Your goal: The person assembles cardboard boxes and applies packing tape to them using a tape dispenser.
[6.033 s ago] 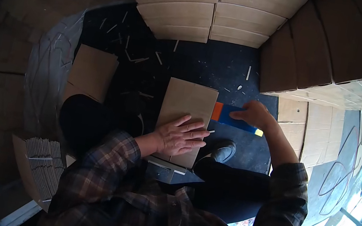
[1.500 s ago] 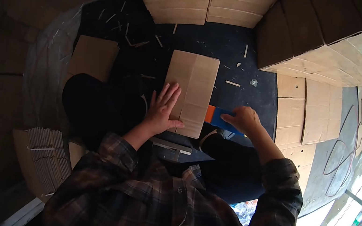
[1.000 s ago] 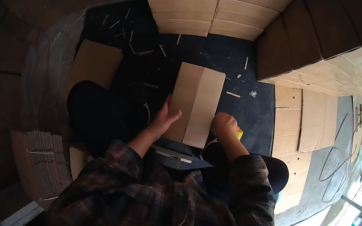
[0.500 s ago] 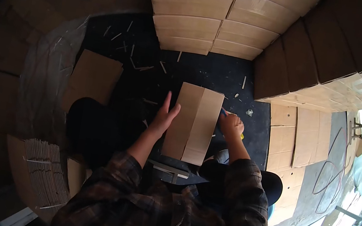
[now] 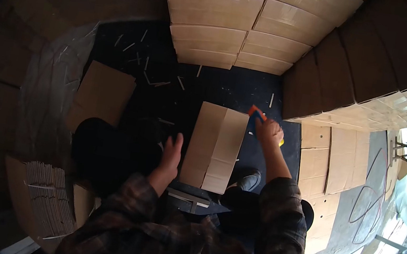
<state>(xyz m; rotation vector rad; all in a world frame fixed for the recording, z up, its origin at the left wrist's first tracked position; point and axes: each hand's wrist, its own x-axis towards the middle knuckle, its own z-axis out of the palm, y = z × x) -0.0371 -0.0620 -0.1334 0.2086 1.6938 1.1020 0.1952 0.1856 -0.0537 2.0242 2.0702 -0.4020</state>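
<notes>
A closed brown cardboard box (image 5: 213,147) lies in front of me, with a strip of tape down its top. To its right, my right hand (image 5: 269,132) is wrapped round a tool (image 5: 256,115) with an orange tip and blue and yellow parts, which looks like a tape dispenser. The tool is near the box's far right corner. My left hand (image 5: 171,155) is open beside the box's left side, fingers pointing up and away, holding nothing.
Stacked boxes (image 5: 214,11) stand ahead, and more boxes (image 5: 351,70) at the right. Flat cardboard (image 5: 105,93) lies left, folded cardboard sheets (image 5: 49,198) stand at lower left. Scraps litter the dark floor (image 5: 221,84). My shoe (image 5: 249,179) is right of the box.
My right hand has lifted up and away, and the tool's orange tip now shows. The left hand has moved back toward me, off the box's upper left side.
</notes>
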